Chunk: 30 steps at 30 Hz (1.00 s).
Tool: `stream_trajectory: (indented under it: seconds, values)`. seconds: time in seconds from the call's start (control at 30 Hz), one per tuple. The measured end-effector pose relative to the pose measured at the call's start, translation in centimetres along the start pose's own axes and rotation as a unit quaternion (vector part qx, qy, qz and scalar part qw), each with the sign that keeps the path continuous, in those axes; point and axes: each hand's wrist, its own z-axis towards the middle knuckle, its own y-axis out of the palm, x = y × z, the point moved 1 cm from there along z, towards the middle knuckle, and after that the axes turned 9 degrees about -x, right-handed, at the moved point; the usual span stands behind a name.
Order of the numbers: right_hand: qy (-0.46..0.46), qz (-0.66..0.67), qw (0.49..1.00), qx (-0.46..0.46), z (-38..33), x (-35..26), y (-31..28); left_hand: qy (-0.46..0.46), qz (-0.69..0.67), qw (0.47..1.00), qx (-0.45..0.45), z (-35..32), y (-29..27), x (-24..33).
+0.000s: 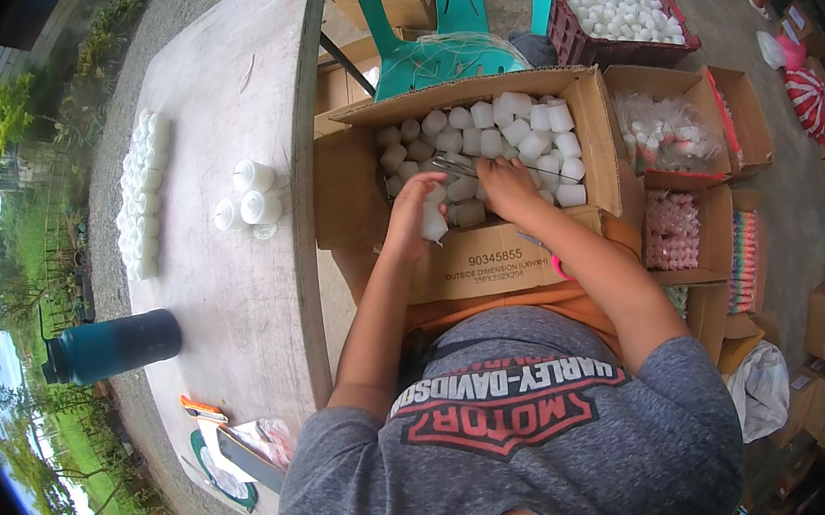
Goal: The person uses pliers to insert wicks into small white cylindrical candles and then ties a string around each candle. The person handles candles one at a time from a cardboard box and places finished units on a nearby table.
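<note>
An open cardboard box (492, 266) in front of me holds many short white candles (490, 143). My left hand (406, 219) is closed around white candles (433, 222) at the box's near left edge; how many it holds is partly hidden. My right hand (512, 190) reaches over the candles in the box, fingers bent around a thin metal tool (454, 164) whose kind I cannot make out. The right fingertips are partly hidden. Scissors with a pink handle (559, 266) rest against the near box flap, under my right forearm.
On the pale table (223, 338) to my left stand rows of white candles (145, 194), three separate candles (260, 207) and a teal bottle (114, 345). A teal chair (443, 60) stands beyond the box. A candle-filled crate (580, 49) and cartons (672, 230) stand far and right.
</note>
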Motion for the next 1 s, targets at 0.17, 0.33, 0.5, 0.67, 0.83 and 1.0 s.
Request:
stream_trajectory:
  seconds: [0.17,0.33,0.5,0.67,0.83,1.0]
  values:
    - [-0.074,0.188,0.974,0.1,-2.5,-0.1,-3.5,-0.003,0.331,0.943,0.019,0.4,0.9,-1.3]
    - [-0.22,0.257,0.925,0.172,-5.5,-2.0,-6.7,-0.045,0.391,0.915,-0.089,-0.2,3.1,-0.2]
    - [-0.167,0.376,0.899,0.15,-7.9,-2.6,-10.3,0.288,0.424,0.858,-0.04,-0.9,4.4,-0.3]
    - [-0.004,0.412,0.902,0.128,-7.1,-0.2,-9.1,0.175,0.672,0.7,0.167,-1.9,4.1,2.1]
    - [0.053,0.275,0.96,-0.009,-1.3,1.0,-2.1,0.064,0.755,0.622,0.198,-2.3,0.8,2.2]
    - [0.067,0.163,0.98,-0.097,2.7,-2.4,0.7,0.046,0.731,0.659,0.17,-3.1,0.6,2.7]
